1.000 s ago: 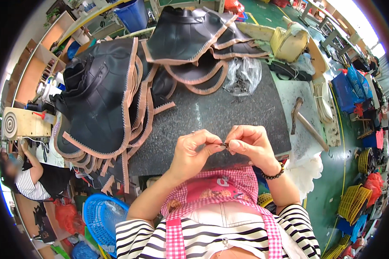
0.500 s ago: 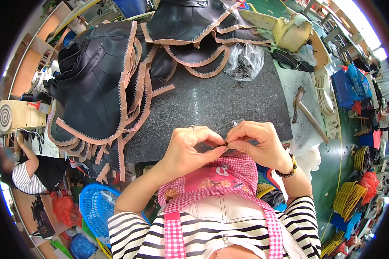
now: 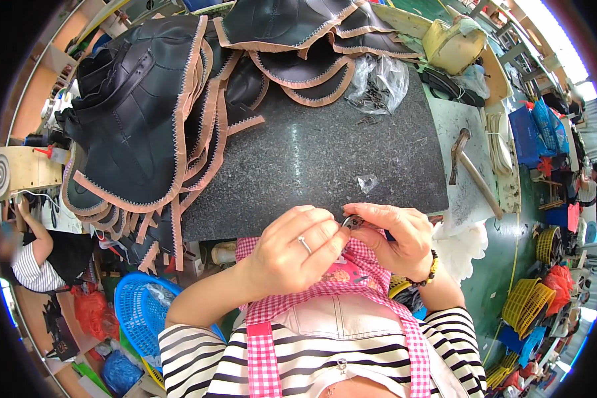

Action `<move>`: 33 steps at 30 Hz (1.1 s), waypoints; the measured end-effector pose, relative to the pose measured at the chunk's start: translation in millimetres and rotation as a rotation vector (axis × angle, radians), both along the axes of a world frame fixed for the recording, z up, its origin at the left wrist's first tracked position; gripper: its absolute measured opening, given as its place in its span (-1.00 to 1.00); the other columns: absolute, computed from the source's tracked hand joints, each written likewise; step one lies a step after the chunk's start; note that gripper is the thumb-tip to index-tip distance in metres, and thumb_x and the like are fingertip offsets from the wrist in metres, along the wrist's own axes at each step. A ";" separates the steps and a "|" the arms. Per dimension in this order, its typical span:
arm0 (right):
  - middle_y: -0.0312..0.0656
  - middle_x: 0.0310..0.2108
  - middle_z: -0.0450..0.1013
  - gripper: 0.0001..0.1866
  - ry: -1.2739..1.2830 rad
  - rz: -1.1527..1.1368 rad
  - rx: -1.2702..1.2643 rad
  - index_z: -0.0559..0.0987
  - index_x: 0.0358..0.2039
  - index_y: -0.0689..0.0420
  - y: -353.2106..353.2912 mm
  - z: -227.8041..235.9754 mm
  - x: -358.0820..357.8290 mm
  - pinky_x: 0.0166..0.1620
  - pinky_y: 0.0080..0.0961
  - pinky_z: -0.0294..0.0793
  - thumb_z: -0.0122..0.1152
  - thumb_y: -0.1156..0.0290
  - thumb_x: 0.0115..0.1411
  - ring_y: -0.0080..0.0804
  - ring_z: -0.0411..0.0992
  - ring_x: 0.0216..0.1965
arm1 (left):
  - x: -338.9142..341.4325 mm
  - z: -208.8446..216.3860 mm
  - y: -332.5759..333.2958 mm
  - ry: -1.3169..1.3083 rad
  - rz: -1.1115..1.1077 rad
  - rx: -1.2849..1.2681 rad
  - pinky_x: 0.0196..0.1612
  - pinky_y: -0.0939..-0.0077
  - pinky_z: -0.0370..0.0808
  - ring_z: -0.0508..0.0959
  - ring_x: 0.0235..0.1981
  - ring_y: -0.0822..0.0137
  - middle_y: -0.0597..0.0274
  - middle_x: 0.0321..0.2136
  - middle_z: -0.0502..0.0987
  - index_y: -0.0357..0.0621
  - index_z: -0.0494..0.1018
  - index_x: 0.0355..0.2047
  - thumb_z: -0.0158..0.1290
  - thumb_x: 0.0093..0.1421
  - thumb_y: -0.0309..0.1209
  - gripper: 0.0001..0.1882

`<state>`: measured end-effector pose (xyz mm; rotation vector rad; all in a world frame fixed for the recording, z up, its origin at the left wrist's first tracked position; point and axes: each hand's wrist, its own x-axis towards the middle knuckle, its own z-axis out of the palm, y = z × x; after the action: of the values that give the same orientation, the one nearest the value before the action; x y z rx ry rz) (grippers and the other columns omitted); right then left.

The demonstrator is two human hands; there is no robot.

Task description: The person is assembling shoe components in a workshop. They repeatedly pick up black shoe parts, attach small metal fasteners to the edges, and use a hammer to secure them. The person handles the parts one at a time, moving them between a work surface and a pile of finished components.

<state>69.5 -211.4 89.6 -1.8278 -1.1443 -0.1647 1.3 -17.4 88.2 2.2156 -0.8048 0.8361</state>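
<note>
While the right hand (image 3: pixel 402 237) pinches a small shiny piece (image 3: pixel 353 222), that piece lies just right of the left hand (image 3: pixel 295 251), whose bunched grip may hold it; I can't tell.

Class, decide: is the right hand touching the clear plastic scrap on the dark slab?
Apart: the head view shows dark slab between the right hand and the clear plastic scrap.

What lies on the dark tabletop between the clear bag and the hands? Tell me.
In the head view: a few small dark bits near the clear bag, mostly bare tabletop, then a small clear plastic scrap nearer the hands.
</note>
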 end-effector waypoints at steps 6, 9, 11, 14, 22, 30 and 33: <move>-0.08 -0.35 0.61 -0.82 -0.019 -0.086 0.093 0.60 -0.32 0.25 3.6 -4.5 -5.6 -0.39 -0.55 0.60 0.34 0.59 0.01 -0.33 0.62 -0.41 | -3.9 0.7 -5.3 -0.077 0.022 0.088 -0.37 0.34 0.59 0.57 -0.34 0.15 0.05 -0.46 0.53 -0.41 0.55 -0.39 0.18 -0.21 -0.53 -0.70; -0.10 -0.38 0.60 -0.83 0.149 -0.114 0.006 0.62 -0.32 0.23 3.3 7.6 -7.6 -0.38 -0.56 0.60 0.34 0.61 0.01 -0.34 0.61 -0.43 | -5.0 6.5 -6.3 -0.034 0.045 0.057 -0.36 0.37 0.60 0.59 -0.37 0.20 0.10 -0.44 0.55 -0.36 0.56 -0.41 0.22 -0.21 -0.57 -0.73; -0.09 -0.39 0.60 -0.81 0.384 -0.110 0.072 0.61 -0.31 0.23 4.7 8.5 -9.0 -0.39 -0.56 0.59 0.35 0.60 0.01 -0.34 0.61 -0.44 | -4.0 1.7 -4.0 0.092 0.047 -0.081 -0.36 0.40 0.60 0.61 -0.40 0.22 0.14 -0.45 0.57 -0.31 0.56 -0.42 0.26 -0.19 -0.61 -0.75; -0.08 -0.40 0.60 -0.79 0.503 -0.026 0.213 0.59 -0.32 0.24 7.8 -1.4 -4.8 -0.40 -0.56 0.58 0.37 0.61 -0.01 -0.34 0.60 -0.45 | -1.4 1.7 0.8 0.460 0.029 -0.372 -0.35 0.53 0.58 0.63 -0.43 0.34 0.16 -0.44 0.62 -0.28 0.59 -0.40 0.30 -0.08 -0.63 -0.82; -0.22 -0.42 0.54 -0.71 0.029 0.087 -0.040 0.59 -0.32 0.13 -2.4 0.5 13.0 -0.48 -0.47 0.55 0.26 0.69 -0.11 -0.31 0.57 -0.47 | 4.8 -9.5 12.9 1.203 -0.233 -1.029 -0.17 0.61 0.56 0.63 -0.29 0.43 0.14 -0.34 0.65 -0.34 0.59 -0.30 0.15 0.21 -0.50 -0.87; -0.16 -0.38 0.52 -0.71 -0.181 0.252 -0.031 0.55 -0.39 0.16 -6.0 -0.2 15.6 -0.46 -0.50 0.58 0.30 0.54 -0.24 -0.35 0.55 -0.46 | 8.6 -13.6 20.3 1.374 -0.409 -1.123 -0.25 0.60 0.57 0.62 -0.37 0.44 0.12 -0.42 0.64 -0.32 0.58 -0.37 0.18 0.17 -0.52 -0.92; -0.05 -0.37 0.51 -0.75 -0.336 0.313 0.000 0.52 -0.44 0.18 -7.1 3.0 13.9 -0.44 -0.51 0.62 0.34 0.46 -0.20 -0.33 0.56 -0.44 | 5.4 -13.0 14.8 1.303 -0.430 -0.962 -0.29 0.61 0.55 0.61 -0.38 0.46 0.17 -0.44 0.63 -0.30 0.58 -0.38 0.19 0.16 -0.53 -0.93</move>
<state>83.4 -218.5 92.7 -1.6326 -1.6488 -0.2969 6.7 -2.6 75.3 1.1837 -0.1016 -0.4348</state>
